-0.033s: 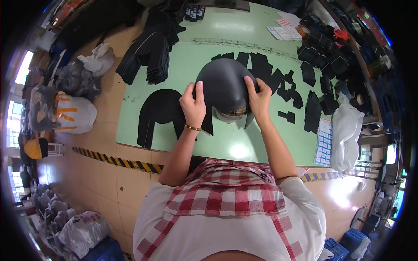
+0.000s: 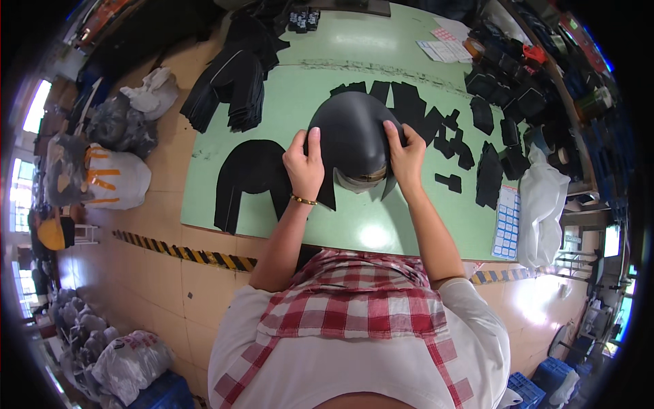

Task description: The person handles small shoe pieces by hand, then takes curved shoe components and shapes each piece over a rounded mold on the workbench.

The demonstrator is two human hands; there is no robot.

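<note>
green table (image 2: 293, 95): over its near half, left hand (image 2: 303, 167) and right hand (image 2: 409, 160) each pinch a side of a black shell (image 2: 351, 129). striped tape (image 2: 191, 254) crosses tiled floor (image 2: 150, 286) near the table; white bag (image 2: 541, 218) by its right edge.

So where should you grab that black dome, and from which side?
Probably by the left and right edges of the dome, coming from both sides at once. Its middle bulges and looks smooth, so a grip from above might slip. The left hand and right hand hold it by those edges.
</note>
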